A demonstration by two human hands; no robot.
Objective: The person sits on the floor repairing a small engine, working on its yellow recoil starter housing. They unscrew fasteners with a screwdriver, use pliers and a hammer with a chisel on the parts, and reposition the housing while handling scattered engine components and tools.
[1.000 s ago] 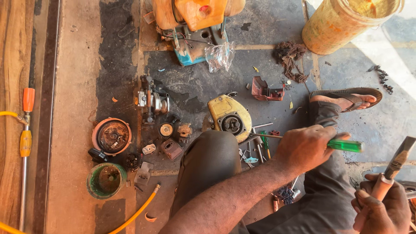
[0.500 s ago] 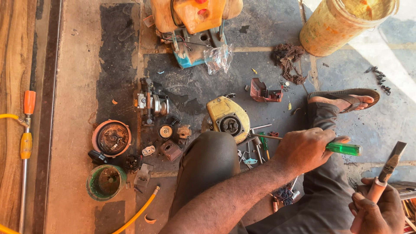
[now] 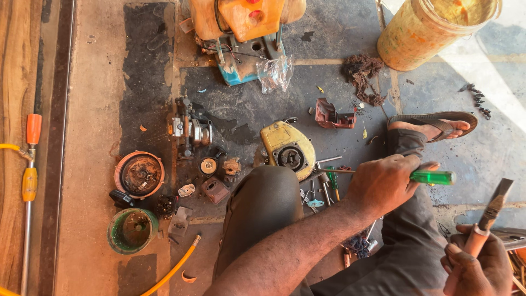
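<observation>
Green-handled screwdriver is sitting in your left hand, fingers wrapped fully around it, its shaft pointing left toward the loose tools lying just beside the yellow engine cover. Your right hand is closing tightly around the pale handle of a chisel, blade pointing up. Your knee is rising between the small engine parts and those tools, all on the stained floor.
</observation>
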